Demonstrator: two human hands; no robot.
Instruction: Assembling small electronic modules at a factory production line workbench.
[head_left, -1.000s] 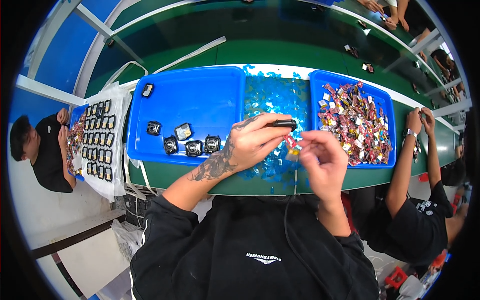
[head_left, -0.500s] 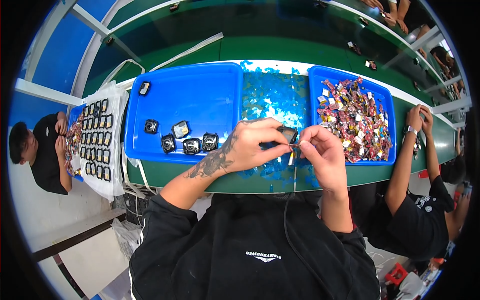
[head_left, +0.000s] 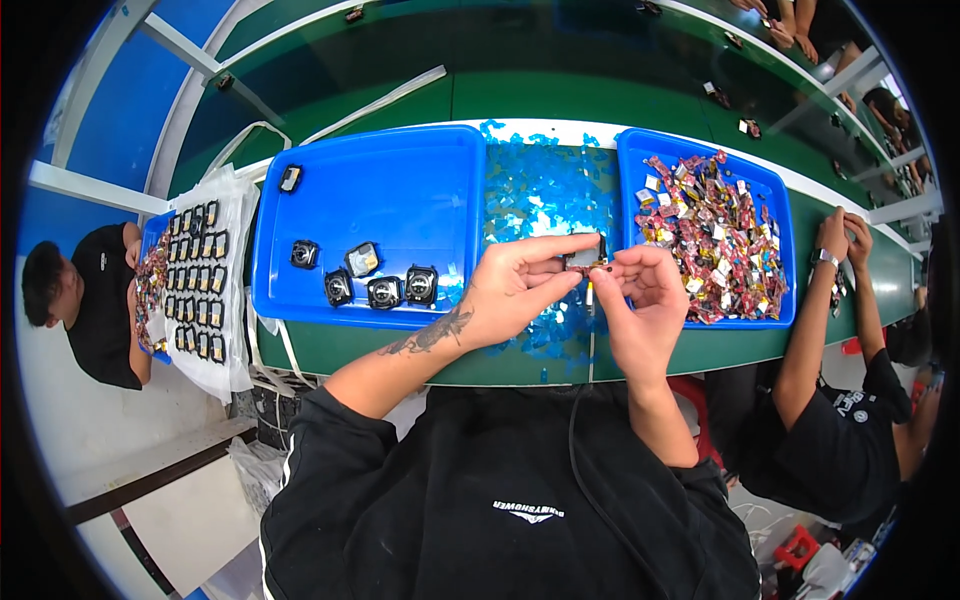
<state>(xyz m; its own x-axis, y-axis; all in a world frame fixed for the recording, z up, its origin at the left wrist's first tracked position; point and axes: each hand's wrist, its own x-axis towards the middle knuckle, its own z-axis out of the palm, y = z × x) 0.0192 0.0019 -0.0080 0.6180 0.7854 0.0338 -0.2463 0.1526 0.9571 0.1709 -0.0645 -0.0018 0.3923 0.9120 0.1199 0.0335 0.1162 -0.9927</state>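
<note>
Close together over the table's middle, my two hands work on one small black square case point(head_left: 582, 258). My left hand point(head_left: 512, 288) grips it, index finger along the far edge and thumb on the near side. A small reddish circuit board point(head_left: 592, 268) shows at the case, and the thumb and fingers of my right hand point(head_left: 645, 300) are closed at it. A thin whitish-yellow piece point(head_left: 590, 295) hangs just below. My fingers cover much of the case, so I cannot tell how the board sits in it.
Left of my hands, a blue tray point(head_left: 385, 215) holds several black cases point(head_left: 421, 286). Another blue tray point(head_left: 628, 180) at right is heaped with red circuit boards point(head_left: 715, 245). Blue film scraps point(head_left: 545, 190) cover the table between. Cases stand in rows on a white sheet point(head_left: 235, 300). Co-workers sit on both sides.
My left index finger has stretched out along the case's far edge. My right fingers have closed in, and the case has turned between my hands. Parts on the far belt have shifted right.
</note>
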